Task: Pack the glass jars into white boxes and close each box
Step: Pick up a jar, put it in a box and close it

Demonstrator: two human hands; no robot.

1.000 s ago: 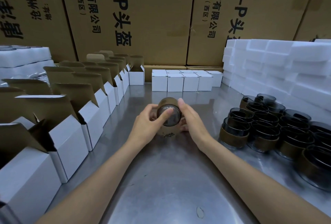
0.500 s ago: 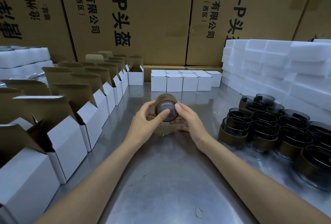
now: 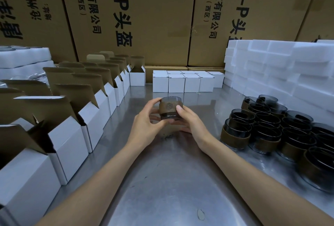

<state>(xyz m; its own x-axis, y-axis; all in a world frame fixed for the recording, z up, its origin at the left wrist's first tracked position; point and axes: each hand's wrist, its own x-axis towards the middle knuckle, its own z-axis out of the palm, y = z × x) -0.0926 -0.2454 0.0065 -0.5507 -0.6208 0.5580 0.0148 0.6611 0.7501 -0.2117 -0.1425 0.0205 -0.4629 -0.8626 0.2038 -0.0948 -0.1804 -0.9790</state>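
Two bare forearms reach in from six o'clock across a steel table [image 3: 162, 189], and both hands meet at the middle of the view around one glass jar [image 3: 170, 107]. The left hand [image 3: 146, 126] has its fingers curled round the jar's left side with the thumb up near the rim, and the right hand [image 3: 191, 122] grips the right side, its thumb pressed on the brown band that wraps the jar. The jar is upright, clear of the tabletop, its printed emblem facing the camera. At three o'clock a cluster of banded jars [image 3: 274, 131] stands on the table, packed close together and partly stacked. At nine o'clock a row of open white boxes [image 3: 68, 135] runs away toward eleven o'clock, their brown-lined lids raised. Beyond the held jar, at twelve o'clock, closed white boxes [image 3: 184, 82] sit side by side in a block. At two o'clock white foam blocks [image 3: 271, 66] are piled in layers, and more white foam [image 3: 23, 59] lies at ten o'clock. Tall brown cartons [image 3: 153, 17] printed with black characters wall off the far side.
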